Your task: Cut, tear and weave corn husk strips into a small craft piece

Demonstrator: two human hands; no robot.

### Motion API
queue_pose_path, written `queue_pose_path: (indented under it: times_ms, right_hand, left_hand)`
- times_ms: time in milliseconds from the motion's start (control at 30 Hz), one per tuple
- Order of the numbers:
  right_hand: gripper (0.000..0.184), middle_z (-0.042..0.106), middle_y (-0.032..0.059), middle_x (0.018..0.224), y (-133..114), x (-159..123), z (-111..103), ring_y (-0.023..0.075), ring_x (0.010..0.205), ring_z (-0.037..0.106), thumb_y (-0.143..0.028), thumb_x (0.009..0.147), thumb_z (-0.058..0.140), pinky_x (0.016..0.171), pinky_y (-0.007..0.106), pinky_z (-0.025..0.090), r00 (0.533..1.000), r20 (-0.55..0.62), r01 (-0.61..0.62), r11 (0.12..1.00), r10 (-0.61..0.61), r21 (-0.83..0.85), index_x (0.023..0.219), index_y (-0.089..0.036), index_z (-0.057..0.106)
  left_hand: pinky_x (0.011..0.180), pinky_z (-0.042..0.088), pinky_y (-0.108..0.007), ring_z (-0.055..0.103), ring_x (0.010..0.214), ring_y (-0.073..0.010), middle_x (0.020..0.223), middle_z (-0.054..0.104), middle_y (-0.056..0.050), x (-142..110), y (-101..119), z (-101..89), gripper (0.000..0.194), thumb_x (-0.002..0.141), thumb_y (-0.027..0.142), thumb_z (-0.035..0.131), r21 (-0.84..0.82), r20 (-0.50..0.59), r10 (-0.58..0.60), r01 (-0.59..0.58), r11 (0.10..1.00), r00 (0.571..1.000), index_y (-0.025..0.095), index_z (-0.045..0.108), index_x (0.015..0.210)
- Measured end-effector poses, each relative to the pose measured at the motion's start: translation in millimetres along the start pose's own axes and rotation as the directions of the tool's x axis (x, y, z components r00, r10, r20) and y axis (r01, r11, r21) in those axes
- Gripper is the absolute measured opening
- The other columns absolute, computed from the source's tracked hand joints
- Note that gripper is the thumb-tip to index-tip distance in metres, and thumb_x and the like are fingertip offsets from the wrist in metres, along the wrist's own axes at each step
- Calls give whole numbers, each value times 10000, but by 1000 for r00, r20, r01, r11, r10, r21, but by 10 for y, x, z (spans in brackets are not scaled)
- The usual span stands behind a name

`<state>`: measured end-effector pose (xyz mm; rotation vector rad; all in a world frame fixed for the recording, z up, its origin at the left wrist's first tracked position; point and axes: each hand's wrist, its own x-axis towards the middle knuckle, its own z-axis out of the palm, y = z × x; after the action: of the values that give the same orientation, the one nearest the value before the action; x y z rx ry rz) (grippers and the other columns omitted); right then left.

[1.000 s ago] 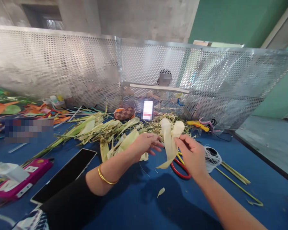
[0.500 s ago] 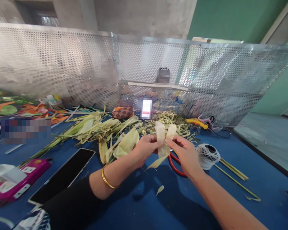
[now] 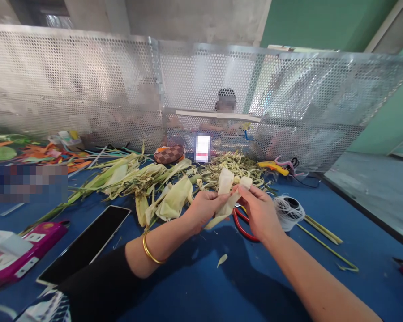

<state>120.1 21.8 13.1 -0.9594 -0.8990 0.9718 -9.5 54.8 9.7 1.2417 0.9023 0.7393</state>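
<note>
Between my two hands is a pale corn husk strip (image 3: 225,181), folded so that two ends stick up and a pointed tail hangs down. My left hand (image 3: 203,208) pinches it with thumb and fingers from the left. On the other side, my right hand (image 3: 258,210) grips the folded right end between thumb and fingertips. Red-handled scissors (image 3: 242,229) lie on the table just under my right hand, partly hidden by it. A spool of white string (image 3: 289,212) stands beside that hand. Wider pale husks (image 3: 175,199) lie left of my left hand.
Heaped husks (image 3: 134,179) and shredded strips (image 3: 238,165) cover the table's back, before a perforated metal screen (image 3: 201,71). A black phone (image 3: 85,246) and a magenta power strip (image 3: 30,250) lie left. Thin stalks (image 3: 324,230) and a yellow-handled tool (image 3: 273,167) are right. A person sits behind the screen.
My right hand has folded the husk's right end lower, and its tip now curls over at my fingertips. The view has shifted slightly.
</note>
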Motion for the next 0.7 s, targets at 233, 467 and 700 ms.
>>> queue_pose_path:
  times_ms: [233,467,700]
  right_hand:
    - [165,715,43,842,-152,-155,13,221,880,649,-309,830,591,842,378,487,921,249,356,907,-300,-224,780,-210,713]
    - [303,602,11,539,-529,-285,-126,171,542,633,-419,837,568,627,360,512,657,754,74,993,21,-92,641,-193,616]
    - [363,295,-121,368,-656,-151,-428,40,252,263,-510,699,662,282,180,296,613,751,-288,955,243,-74,576,-223,477]
  left_hand:
    - [410,283,-197,405,383,-69,464,519,31,117,24,-92,274,796,370,576,-94,-132,41,-54,994,990,164,612,619]
    - [480,368,-198,503,477,-86,583,583,10,302,40,-372,224,822,305,546,-112,-256,14,-44,993,967,181,594,643]
    - [472,367,-184,499,499,-73,607,565,-2,291,78,-400,223,824,329,557,-64,-273,37,-56,996,961,148,582,698]
